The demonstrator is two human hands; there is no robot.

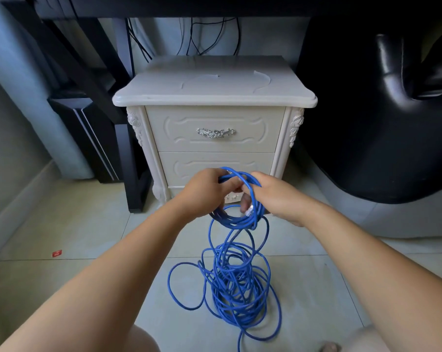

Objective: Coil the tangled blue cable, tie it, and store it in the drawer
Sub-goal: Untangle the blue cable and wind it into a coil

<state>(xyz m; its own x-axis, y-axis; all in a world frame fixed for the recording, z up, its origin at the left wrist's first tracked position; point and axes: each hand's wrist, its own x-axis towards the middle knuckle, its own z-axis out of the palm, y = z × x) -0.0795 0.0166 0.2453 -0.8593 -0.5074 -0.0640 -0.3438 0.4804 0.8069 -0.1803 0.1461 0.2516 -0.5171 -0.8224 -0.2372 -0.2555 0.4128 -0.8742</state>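
Observation:
A long blue cable (236, 283) lies in a tangled heap on the tiled floor, with strands rising to my hands. My left hand (204, 193) grips a small coil of several blue loops (250, 219) held upright in front of the nightstand. My right hand (278, 196) grips the same coil on its right side, fingers curled round the strands. A clear plug end (249, 212) hangs inside the coil. The white nightstand (215, 97) has two drawers, both closed; the upper drawer (215, 118) carries a silver handle (215, 132). My hands partly hide the lower drawer (189, 166).
A black leather chair (382, 110) stands at the right. A dark desk frame and panel (95, 128) stand at the left, with black wires (209, 34) hanging behind the nightstand. A small red scrap (57, 253) lies on the floor tiles. My knees show at the bottom edge.

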